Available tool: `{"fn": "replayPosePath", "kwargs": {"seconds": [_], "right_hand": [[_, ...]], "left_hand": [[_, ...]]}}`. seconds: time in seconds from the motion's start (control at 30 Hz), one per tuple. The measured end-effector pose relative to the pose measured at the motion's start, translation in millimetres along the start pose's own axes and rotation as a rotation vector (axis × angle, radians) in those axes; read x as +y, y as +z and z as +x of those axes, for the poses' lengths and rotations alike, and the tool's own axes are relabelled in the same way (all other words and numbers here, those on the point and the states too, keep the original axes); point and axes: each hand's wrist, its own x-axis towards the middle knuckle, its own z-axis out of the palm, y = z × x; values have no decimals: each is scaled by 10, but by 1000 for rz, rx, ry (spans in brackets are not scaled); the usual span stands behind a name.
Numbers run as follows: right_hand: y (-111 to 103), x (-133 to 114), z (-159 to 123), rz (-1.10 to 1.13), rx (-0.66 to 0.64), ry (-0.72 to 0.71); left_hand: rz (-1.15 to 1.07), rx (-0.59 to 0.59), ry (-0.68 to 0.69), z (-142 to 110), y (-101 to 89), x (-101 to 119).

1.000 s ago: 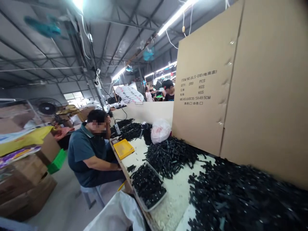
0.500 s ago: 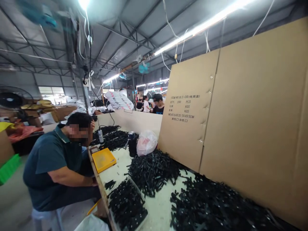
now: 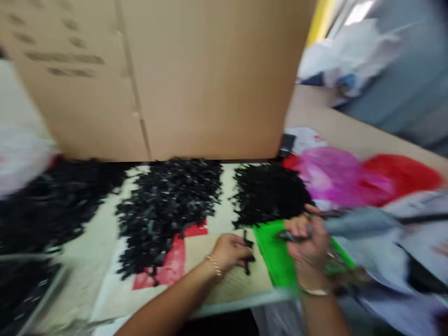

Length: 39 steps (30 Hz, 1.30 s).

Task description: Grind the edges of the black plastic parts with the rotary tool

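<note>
Over a brown cardboard sheet (image 3: 231, 284) at the table's front, my left hand (image 3: 229, 253) pinches a small black strip-like piece (image 3: 248, 254) between thumb and fingers. My right hand (image 3: 310, 238) is closed around a dark tool with a tapered end (image 3: 292, 235); motion blur hides its exact kind. That end points left, apart from the black piece, above a bright green tray (image 3: 280, 261). Beyond my hands lie a pile of similar black pieces (image 3: 175, 191) and a darker black pile (image 3: 271, 193).
A big cardboard panel (image 3: 210, 79) stands behind the piles. At left are another black heap (image 3: 52, 205) and a clear-edged tray (image 3: 58, 284) of black pieces. Pink plastic (image 3: 332, 175) and red plastic (image 3: 402, 177) bags lie at right. Red sheeting (image 3: 173, 261) shows under the middle pile.
My view has swung right and down from the hall and the seated co-worker to the table before me. Both my hands have come into view, each holding something.
</note>
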Motion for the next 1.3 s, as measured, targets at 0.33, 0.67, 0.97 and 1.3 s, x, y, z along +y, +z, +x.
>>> {"fn": "replayPosePath", "kwargs": {"seconds": [0.33,0.67,0.97,1.3], "right_hand": [[62,31,-192,87,-105,69],[124,147,-274,73,-107,91],[86,142,-262,93,-94,87],[83,179,-287,103,-90,90]], "left_hand": [[21,84,-34,31,40,48],[12,100,-47,33,59,96],[23,118,-42,14,84,114],[54,100,-15,24,55,78]]}}
